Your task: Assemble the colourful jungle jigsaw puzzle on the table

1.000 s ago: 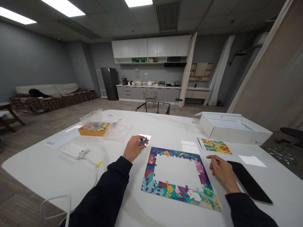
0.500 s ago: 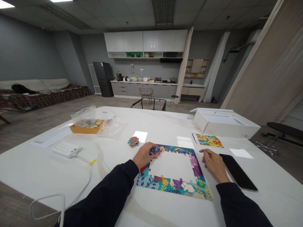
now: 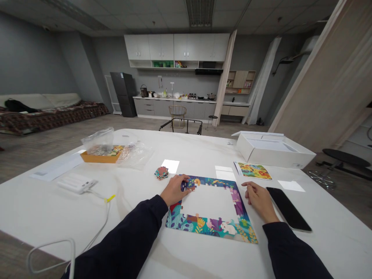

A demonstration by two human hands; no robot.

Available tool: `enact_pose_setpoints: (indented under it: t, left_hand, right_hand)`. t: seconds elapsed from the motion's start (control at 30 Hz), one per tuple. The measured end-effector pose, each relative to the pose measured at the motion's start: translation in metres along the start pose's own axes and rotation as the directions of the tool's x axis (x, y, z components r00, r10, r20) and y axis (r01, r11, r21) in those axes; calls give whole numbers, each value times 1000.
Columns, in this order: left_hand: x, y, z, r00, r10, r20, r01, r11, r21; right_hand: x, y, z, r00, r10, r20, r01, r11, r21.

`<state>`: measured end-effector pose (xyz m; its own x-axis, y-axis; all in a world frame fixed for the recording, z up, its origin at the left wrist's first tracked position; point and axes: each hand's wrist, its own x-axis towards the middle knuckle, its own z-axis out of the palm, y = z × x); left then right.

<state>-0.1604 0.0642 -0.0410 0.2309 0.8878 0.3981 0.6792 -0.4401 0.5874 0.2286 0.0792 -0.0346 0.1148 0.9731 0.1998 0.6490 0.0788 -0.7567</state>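
Head camera view showed small print on the white carton [image 3: 274,157] and on the paper sheet [image 3: 56,166], but it was too small for me to read. The white table [image 3: 180,263] was smooth, with bright light patches. Behind it stood the kitchen cabinets [image 3: 200,47], the dark refrigerator [image 3: 123,94] and the sofa [image 3: 43,112]. Half a second before, my left hand [image 3: 173,190] was at the same corner of the puzzle frame [image 3: 213,228], but the jigsaw piece [image 3: 184,186] showed more clearly; now my fingers partly covered it. With thumb and fingers I pinched this piece at the upper left inner corner. I could not tell whether it was fully seated. My right hand [image 3: 258,199] was empty, fingers loosely bent, between the frame and the tablet [image 3: 288,209]. The pile of pieces [image 3: 161,173] lay near my left hand, beyond the frame's left corner.
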Motion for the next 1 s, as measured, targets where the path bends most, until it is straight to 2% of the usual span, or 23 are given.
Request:
enact_pose_setpoints:
  t: [0.2,0.53,0.77,0.9,1.0]
  left_hand:
    - [1,-3,-1,999,41,18,-42,996,74]
    - [2,8,-15,989,97,115,-120,968,219]
    - [-1,11,-13,981,119,153,-156,954,257]
    - [0,10,-19,983,135,124,-162,956,244]
    - [4,0,-40,995,96,-14,-88,954,288]
  right_hand:
    - [-1,-1,0,1000,5,11,-5,1000,5]
    - [0,2,1,1000,2,27,-3,1000,8]
    - [-1,-1,1,1000,-10,28,10,1000,-2]
    - [-2,-1,1,1000,-11,28,11,1000,16]
    - [-2,-1,0,1000,-7,29,6,1000,8]
